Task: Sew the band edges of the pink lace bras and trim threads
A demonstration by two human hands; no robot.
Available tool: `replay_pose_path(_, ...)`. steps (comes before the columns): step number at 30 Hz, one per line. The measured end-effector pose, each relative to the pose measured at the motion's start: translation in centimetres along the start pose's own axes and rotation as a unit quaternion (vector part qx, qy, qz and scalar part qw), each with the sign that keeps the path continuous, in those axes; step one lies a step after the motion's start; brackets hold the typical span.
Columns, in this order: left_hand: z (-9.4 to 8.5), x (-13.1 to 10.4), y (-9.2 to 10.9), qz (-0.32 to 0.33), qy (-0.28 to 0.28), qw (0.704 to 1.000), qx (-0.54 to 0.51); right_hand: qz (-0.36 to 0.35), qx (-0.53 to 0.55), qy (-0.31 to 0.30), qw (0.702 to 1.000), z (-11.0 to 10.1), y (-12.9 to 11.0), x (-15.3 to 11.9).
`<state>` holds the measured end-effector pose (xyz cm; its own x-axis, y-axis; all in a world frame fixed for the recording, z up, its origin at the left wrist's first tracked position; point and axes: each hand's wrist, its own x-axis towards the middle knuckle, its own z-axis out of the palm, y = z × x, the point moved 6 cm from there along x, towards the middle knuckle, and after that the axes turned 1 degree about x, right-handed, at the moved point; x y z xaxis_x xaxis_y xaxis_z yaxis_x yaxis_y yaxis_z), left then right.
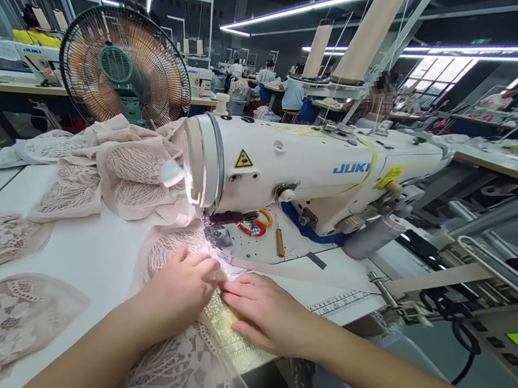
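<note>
A white sewing machine [283, 158] stands across the table, its needle area lit at the left end. Beige lace fabric [170, 382] runs from under the presser foot down over the table's front edge. My left hand [183, 289] lies on this lace just left of the needle, fingers bent together and pressing the cloth. Close beside it, my right hand [261, 310] holds the fabric edge near the foot, fingertips together, thumb lower down. A beige strip [294, 270] passes from the right towards the foot.
More lace pieces [14, 315] lie at the left and behind the machine head. Red-handled scissors [252, 227] and a wooden-handled tool [279, 243] rest beneath the arm. A fan [123, 68] stands behind; people sit farther back.
</note>
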<state>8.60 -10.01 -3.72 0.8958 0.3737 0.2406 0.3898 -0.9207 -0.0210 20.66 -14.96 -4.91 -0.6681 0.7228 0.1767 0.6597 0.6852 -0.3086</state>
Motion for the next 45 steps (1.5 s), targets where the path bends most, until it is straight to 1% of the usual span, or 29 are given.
replay_pose_path(2, -0.2, 0.1, 0.2, -0.003, 0.004, 1.000, -0.006, 0.004, -0.015, -0.009, 1.000, 0.1, 0.1, 0.4)
replay_pose_path(7, 0.1, 0.1, -0.3, -0.018, -0.022, 0.999, 0.016, 0.025, -0.045, -0.046, 0.998, 0.1, 0.4, 1.4)
replay_pose_path(11, 0.7, -0.2, -1.4, -0.018, -0.043, 0.998, 0.030, 0.037, -0.072, -0.084, 0.993, -0.1, 0.7, 2.4)
replay_pose_path(17, 1.6, -0.3, -3.1, -0.022, -0.074, 0.996, 0.050, 0.057, -0.111, -0.114, 0.986, -0.3, 1.3, 3.8)
replay_pose_path(21, 1.6, 0.0, -4.1, -0.018, -0.085, 0.995, 0.057, 0.082, -0.120, -0.132, 0.980, -0.5, 1.3, 4.6)
replay_pose_path(25, 1.4, 0.4, -5.3, -0.011, -0.078, 0.995, 0.059, 0.095, -0.154, -0.153, 0.971, -0.5, 1.1, 4.9)
replay_pose_path(33, 2.2, 1.0, -7.4, -0.030, -0.098, 0.992, 0.077, 0.072, -0.165, -0.152, 0.972, 0.2, 1.5, 4.7)
replay_pose_path(38, 1.8, 1.6, -8.2, -0.037, -0.101, 0.989, 0.096, 0.072, -0.140, -0.123, 0.980, 0.3, 1.7, 4.7)
replay_pose_path(42, 1.3, 2.0, -8.7, -0.054, -0.114, 0.984, 0.123, 0.080, -0.092, -0.108, 0.987, 0.2, 2.1, 4.6)
replay_pose_path(44, 0.6, 2.1, -8.8, -0.071, -0.101, 0.983, 0.137, 0.092, -0.039, -0.093, 0.991, -0.2, 2.4, 4.5)
replay_pose_path(45, 0.0, 2.1, -8.6, -0.079, -0.084, 0.983, 0.141, 0.099, -0.005, -0.082, 0.992, -0.5, 2.5, 4.5)
